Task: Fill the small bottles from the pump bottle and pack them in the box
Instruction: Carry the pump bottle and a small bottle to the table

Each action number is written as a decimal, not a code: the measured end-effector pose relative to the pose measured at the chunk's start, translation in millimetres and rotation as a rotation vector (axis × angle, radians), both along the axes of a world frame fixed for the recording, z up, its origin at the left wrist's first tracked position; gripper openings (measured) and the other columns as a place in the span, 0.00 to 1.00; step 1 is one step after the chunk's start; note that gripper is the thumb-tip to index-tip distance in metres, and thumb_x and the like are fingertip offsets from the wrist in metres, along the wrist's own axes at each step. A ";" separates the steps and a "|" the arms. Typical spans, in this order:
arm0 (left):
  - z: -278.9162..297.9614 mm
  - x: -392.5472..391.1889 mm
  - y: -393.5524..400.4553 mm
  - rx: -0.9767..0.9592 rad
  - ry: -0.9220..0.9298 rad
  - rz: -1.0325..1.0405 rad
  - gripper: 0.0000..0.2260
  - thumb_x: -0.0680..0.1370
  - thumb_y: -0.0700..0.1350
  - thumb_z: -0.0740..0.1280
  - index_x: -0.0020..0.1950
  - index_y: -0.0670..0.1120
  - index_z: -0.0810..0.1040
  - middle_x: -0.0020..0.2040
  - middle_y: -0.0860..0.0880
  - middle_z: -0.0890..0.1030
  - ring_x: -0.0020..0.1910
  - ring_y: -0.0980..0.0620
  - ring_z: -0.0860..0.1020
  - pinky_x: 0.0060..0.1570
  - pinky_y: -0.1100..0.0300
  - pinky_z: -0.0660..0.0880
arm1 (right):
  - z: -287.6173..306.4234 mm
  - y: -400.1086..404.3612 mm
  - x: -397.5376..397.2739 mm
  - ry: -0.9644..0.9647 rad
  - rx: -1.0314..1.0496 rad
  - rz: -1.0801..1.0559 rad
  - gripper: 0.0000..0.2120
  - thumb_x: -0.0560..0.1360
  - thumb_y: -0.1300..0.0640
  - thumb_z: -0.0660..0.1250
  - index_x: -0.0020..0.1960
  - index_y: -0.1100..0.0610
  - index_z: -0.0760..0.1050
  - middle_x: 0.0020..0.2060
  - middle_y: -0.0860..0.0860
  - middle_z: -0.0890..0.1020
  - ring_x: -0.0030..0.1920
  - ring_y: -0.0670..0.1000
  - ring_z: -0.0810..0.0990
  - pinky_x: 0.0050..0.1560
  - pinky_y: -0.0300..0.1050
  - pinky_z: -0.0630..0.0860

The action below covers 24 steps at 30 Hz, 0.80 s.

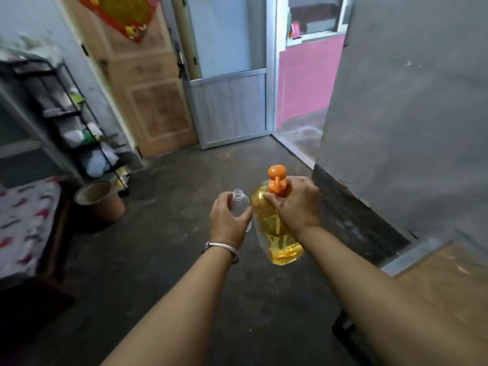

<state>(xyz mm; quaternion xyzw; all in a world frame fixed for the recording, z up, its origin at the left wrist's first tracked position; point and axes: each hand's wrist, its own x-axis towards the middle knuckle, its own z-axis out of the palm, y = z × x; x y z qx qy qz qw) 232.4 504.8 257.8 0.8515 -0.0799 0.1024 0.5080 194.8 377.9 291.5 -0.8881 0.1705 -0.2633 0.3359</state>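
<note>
Yellow liquid fills the pump bottle (277,228), orange pump head (276,180) on top, held up in the air over the concrete floor (171,260). Right hand (295,204) grips its neck, fingers curled round. Left hand (228,220) wraps a small clear bottle (240,202), uncapped, upright, touching the pump bottle's left side. Bracelet (221,248) on left wrist. Wooden table (449,281) at right, bucket (101,199) and shelf rack (71,122) at left.
</note>
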 end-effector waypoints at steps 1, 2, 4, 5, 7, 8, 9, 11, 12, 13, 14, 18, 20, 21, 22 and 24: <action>0.0 4.8 21.1 0.007 0.001 0.024 0.16 0.68 0.40 0.74 0.53 0.39 0.76 0.49 0.42 0.79 0.46 0.50 0.74 0.43 0.69 0.65 | 0.5 19.1 7.9 0.009 0.003 0.025 0.14 0.66 0.51 0.77 0.42 0.60 0.79 0.46 0.60 0.81 0.49 0.59 0.77 0.52 0.53 0.73; 0.4 10.9 48.9 0.018 0.010 0.053 0.16 0.68 0.40 0.74 0.53 0.39 0.76 0.50 0.42 0.79 0.47 0.50 0.75 0.44 0.68 0.65 | 1.2 44.5 18.0 0.011 0.004 0.057 0.14 0.66 0.51 0.77 0.43 0.60 0.80 0.46 0.60 0.81 0.49 0.59 0.77 0.52 0.53 0.73; 1.5 23.5 105.8 0.024 0.017 0.116 0.16 0.68 0.41 0.74 0.54 0.40 0.75 0.50 0.43 0.79 0.48 0.49 0.76 0.45 0.67 0.67 | 0.6 96.1 39.3 0.003 0.007 0.127 0.15 0.67 0.51 0.76 0.44 0.61 0.80 0.46 0.60 0.81 0.50 0.60 0.77 0.52 0.53 0.71; 2.1 28.6 135.6 0.020 0.018 0.151 0.16 0.69 0.40 0.74 0.54 0.41 0.75 0.51 0.43 0.79 0.48 0.50 0.76 0.45 0.67 0.67 | 0.4 123.6 50.0 0.008 0.005 0.164 0.15 0.67 0.50 0.76 0.44 0.62 0.80 0.47 0.60 0.81 0.50 0.60 0.77 0.52 0.52 0.70; 4.6 37.1 194.3 0.020 0.021 0.209 0.16 0.69 0.40 0.73 0.55 0.41 0.75 0.52 0.43 0.79 0.48 0.51 0.75 0.46 0.68 0.66 | -1.4 177.9 69.2 0.015 0.017 0.229 0.16 0.68 0.49 0.75 0.45 0.61 0.80 0.48 0.60 0.81 0.51 0.60 0.76 0.51 0.49 0.68; 5.2 41.0 219.6 0.022 0.026 0.234 0.16 0.69 0.40 0.73 0.55 0.41 0.75 0.52 0.43 0.79 0.49 0.51 0.75 0.47 0.68 0.66 | -2.5 201.1 77.2 0.018 0.024 0.256 0.16 0.69 0.48 0.74 0.46 0.61 0.80 0.49 0.60 0.80 0.52 0.59 0.76 0.51 0.47 0.68; 4.5 45.0 247.2 0.021 0.029 0.267 0.16 0.69 0.40 0.73 0.55 0.42 0.75 0.52 0.44 0.79 0.49 0.51 0.75 0.47 0.68 0.67 | -4.1 226.9 86.4 0.030 0.033 0.285 0.16 0.69 0.47 0.74 0.47 0.60 0.80 0.49 0.59 0.80 0.52 0.59 0.76 0.50 0.46 0.67; 3.5 52.2 304.7 0.025 0.037 0.351 0.17 0.69 0.41 0.73 0.56 0.43 0.75 0.53 0.44 0.79 0.50 0.51 0.76 0.49 0.67 0.67 | -6.4 283.1 107.1 0.052 0.047 0.349 0.16 0.69 0.47 0.73 0.49 0.59 0.80 0.50 0.59 0.79 0.53 0.58 0.76 0.51 0.46 0.68; 4.6 53.3 319.4 0.037 0.042 0.373 0.17 0.70 0.42 0.73 0.56 0.43 0.75 0.54 0.45 0.78 0.50 0.51 0.75 0.49 0.67 0.67 | -6.2 298.0 111.8 0.065 0.062 0.369 0.16 0.69 0.46 0.73 0.49 0.58 0.79 0.51 0.59 0.79 0.53 0.58 0.75 0.52 0.46 0.68; 4.9 55.8 339.3 0.042 0.055 0.401 0.17 0.70 0.42 0.72 0.57 0.43 0.74 0.54 0.46 0.78 0.50 0.52 0.75 0.48 0.67 0.67 | -6.2 318.5 118.3 0.074 0.071 0.401 0.16 0.69 0.47 0.73 0.49 0.58 0.79 0.51 0.58 0.79 0.54 0.58 0.75 0.54 0.47 0.68; 5.2 58.9 362.5 0.044 0.067 0.435 0.17 0.70 0.42 0.72 0.57 0.44 0.74 0.54 0.46 0.78 0.50 0.53 0.74 0.48 0.68 0.66 | -6.6 342.4 127.2 0.077 0.082 0.445 0.16 0.70 0.47 0.73 0.50 0.57 0.79 0.51 0.58 0.79 0.54 0.57 0.75 0.55 0.47 0.68; 3.6 77.1 443.7 0.030 0.103 0.560 0.16 0.71 0.44 0.72 0.57 0.46 0.73 0.55 0.47 0.78 0.53 0.51 0.76 0.57 0.56 0.73 | -8.1 429.9 164.3 0.111 0.100 0.583 0.13 0.71 0.48 0.72 0.49 0.55 0.79 0.51 0.55 0.78 0.54 0.55 0.74 0.51 0.44 0.68; 4.5 91.5 482.0 0.035 0.111 0.628 0.16 0.71 0.44 0.72 0.57 0.46 0.73 0.55 0.47 0.78 0.53 0.51 0.75 0.58 0.55 0.73 | -10.2 472.1 187.5 0.130 0.100 0.637 0.11 0.71 0.48 0.72 0.47 0.55 0.79 0.51 0.55 0.78 0.52 0.55 0.74 0.48 0.42 0.65; 6.2 99.6 498.4 0.039 0.114 0.659 0.16 0.71 0.44 0.72 0.57 0.45 0.73 0.55 0.47 0.77 0.53 0.51 0.74 0.57 0.57 0.72 | -11.9 490.8 198.9 0.136 0.092 0.665 0.11 0.71 0.48 0.72 0.46 0.54 0.79 0.51 0.55 0.78 0.52 0.54 0.74 0.47 0.42 0.65; 7.0 108.7 515.3 0.046 0.118 0.691 0.17 0.71 0.44 0.72 0.57 0.45 0.73 0.56 0.47 0.77 0.53 0.52 0.74 0.55 0.59 0.72 | -12.5 509.7 209.8 0.141 0.096 0.700 0.10 0.71 0.48 0.72 0.46 0.54 0.79 0.50 0.54 0.78 0.51 0.53 0.74 0.48 0.42 0.67; 9.2 130.0 548.6 0.035 0.124 0.747 0.16 0.71 0.45 0.72 0.57 0.45 0.72 0.56 0.47 0.76 0.52 0.53 0.73 0.51 0.62 0.69 | -13.2 547.1 234.2 0.140 0.111 0.771 0.11 0.71 0.49 0.72 0.47 0.55 0.79 0.50 0.53 0.78 0.51 0.52 0.74 0.51 0.45 0.71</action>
